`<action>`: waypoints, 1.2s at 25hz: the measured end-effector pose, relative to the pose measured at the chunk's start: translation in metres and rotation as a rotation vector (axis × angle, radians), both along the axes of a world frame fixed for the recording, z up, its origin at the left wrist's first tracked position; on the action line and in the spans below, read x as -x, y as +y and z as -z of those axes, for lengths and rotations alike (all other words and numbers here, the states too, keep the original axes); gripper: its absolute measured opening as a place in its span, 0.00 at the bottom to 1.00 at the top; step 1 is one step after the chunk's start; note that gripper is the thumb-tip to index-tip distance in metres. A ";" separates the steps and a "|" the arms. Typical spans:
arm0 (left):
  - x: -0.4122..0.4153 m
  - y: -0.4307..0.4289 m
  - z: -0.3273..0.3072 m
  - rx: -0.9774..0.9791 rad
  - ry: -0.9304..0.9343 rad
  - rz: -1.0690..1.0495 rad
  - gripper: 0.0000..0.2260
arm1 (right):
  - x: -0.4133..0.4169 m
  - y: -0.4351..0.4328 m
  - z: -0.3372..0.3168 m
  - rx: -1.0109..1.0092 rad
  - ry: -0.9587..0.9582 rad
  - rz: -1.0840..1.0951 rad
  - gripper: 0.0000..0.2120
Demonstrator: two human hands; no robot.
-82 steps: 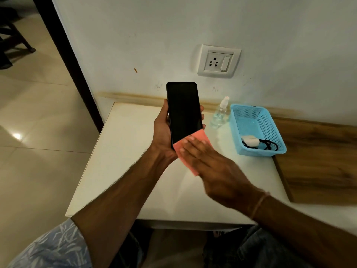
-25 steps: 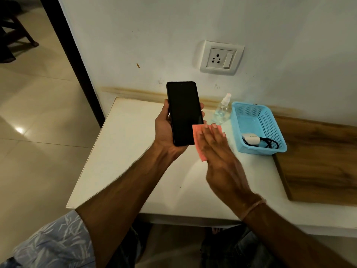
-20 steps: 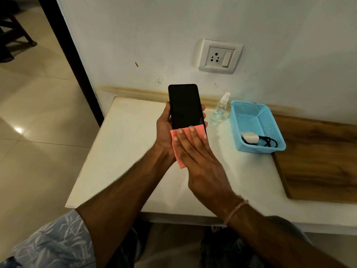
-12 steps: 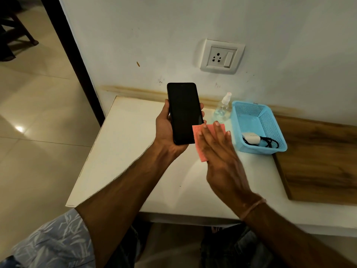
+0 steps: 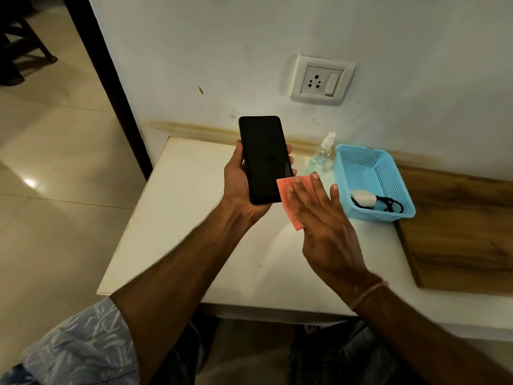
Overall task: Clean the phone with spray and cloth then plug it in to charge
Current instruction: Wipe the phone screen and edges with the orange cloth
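My left hand [image 5: 236,187] grips a black phone [image 5: 265,159] upright above the table, dark screen facing me. My right hand [image 5: 324,226] lies flat with straight fingers on a pink cloth [image 5: 286,195]. The cloth sits at the phone's lower right edge, just off the screen. A clear spray bottle [image 5: 323,154] stands on the table by the wall. A white charger [image 5: 363,198] with a black cable [image 5: 390,204] lies in the blue basket [image 5: 342,176]. The wall socket [image 5: 322,79] is above and to the right of the phone.
The white table [image 5: 180,223] stands against the wall, with a wooden board [image 5: 458,232] on its right part. The basket sits between the bottle and the board. Tiled floor and a dark door frame [image 5: 111,87] lie to the left.
My right hand slid the cloth from the phone's lower screen off to the right edge and has stayed there for the last half second. The left hand keeps the phone steady.
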State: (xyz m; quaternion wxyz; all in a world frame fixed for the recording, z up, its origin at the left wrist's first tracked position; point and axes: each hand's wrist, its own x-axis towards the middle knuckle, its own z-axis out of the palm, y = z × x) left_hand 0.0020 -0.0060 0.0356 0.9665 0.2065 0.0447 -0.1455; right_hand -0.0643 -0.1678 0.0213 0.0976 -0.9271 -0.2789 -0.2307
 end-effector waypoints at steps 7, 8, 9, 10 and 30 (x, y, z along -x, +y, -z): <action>0.005 -0.003 0.002 -0.047 -0.014 0.093 0.35 | 0.004 0.028 0.003 0.134 -0.024 -0.184 0.31; 0.005 -0.002 0.001 -0.036 -0.014 0.074 0.35 | 0.001 0.020 0.001 0.130 -0.009 -0.189 0.32; 0.004 -0.002 0.000 -0.019 -0.011 0.060 0.34 | -0.002 0.010 -0.002 0.106 0.014 -0.174 0.32; 0.003 -0.001 -0.001 -0.009 -0.010 0.048 0.33 | -0.004 0.002 -0.004 0.073 0.043 -0.146 0.32; 0.010 -0.005 0.004 0.018 -0.025 0.092 0.31 | 0.012 0.021 -0.009 0.008 -0.015 -0.194 0.28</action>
